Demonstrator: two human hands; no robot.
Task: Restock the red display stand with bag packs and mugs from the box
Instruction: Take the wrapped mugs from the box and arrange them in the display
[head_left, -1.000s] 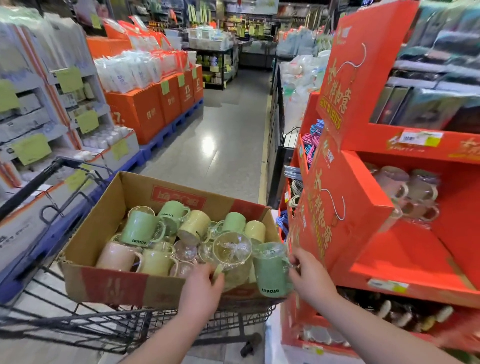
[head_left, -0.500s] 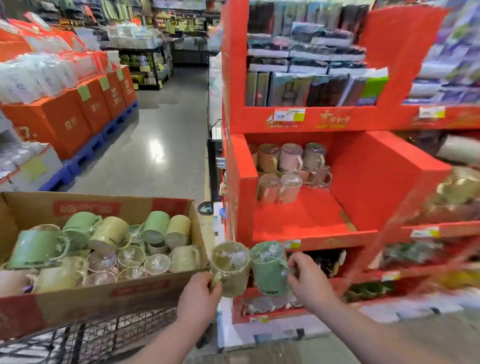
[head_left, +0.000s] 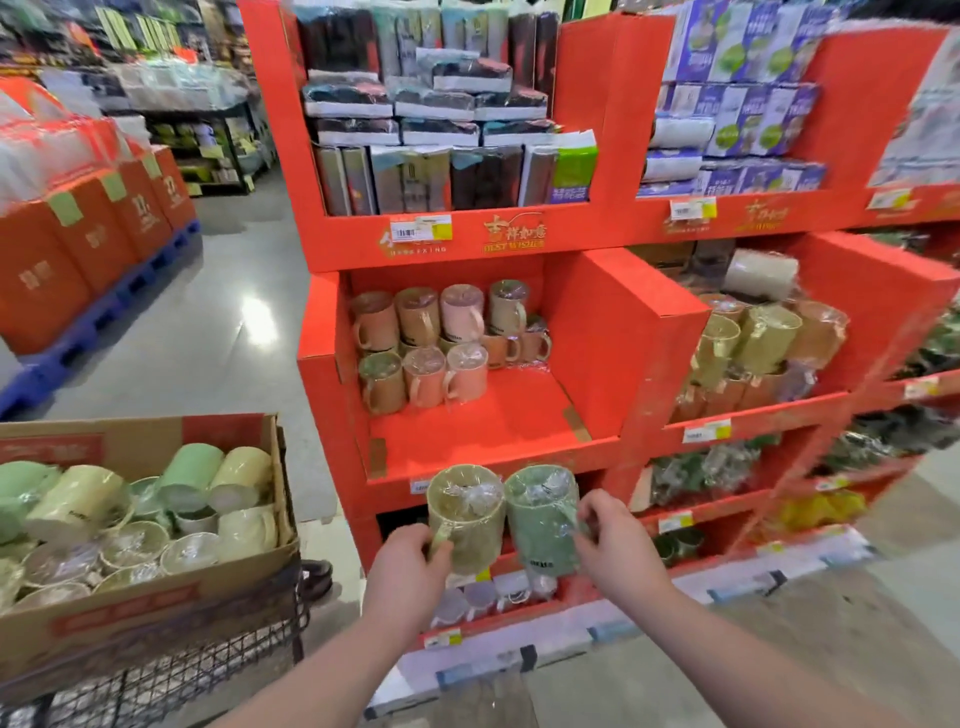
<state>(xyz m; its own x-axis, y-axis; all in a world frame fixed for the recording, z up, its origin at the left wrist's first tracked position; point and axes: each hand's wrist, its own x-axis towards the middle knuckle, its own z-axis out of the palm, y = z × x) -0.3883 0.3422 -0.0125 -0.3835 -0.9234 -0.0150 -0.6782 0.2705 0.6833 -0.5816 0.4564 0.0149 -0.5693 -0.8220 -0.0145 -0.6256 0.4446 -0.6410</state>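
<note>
My left hand (head_left: 408, 574) grips a plastic-wrapped yellow mug (head_left: 467, 514) by its handle. My right hand (head_left: 615, 545) grips a wrapped green mug (head_left: 543, 519) the same way. Both mugs hang side by side just below the front lip of the red display stand (head_left: 613, 332). Its middle shelf holds several wrapped pink and tan mugs (head_left: 441, 343) at the back left, with bare red floor in front. Dark bag packs (head_left: 441, 119) fill the top shelf. The cardboard box (head_left: 156, 587) of green and yellow mugs sits in the cart at lower left.
The wire cart (head_left: 171, 675) stands left of me. More red shelves with wrapped mugs (head_left: 763, 343) and blue-white packs (head_left: 737, 104) run to the right. Orange boxes on blue pallets (head_left: 88, 244) line the aisle's left side. A grey floor stretches ahead.
My view swung right from the box to face the stand. Both hands carried the two mugs out of the box and up toward the stand's middle shelf.
</note>
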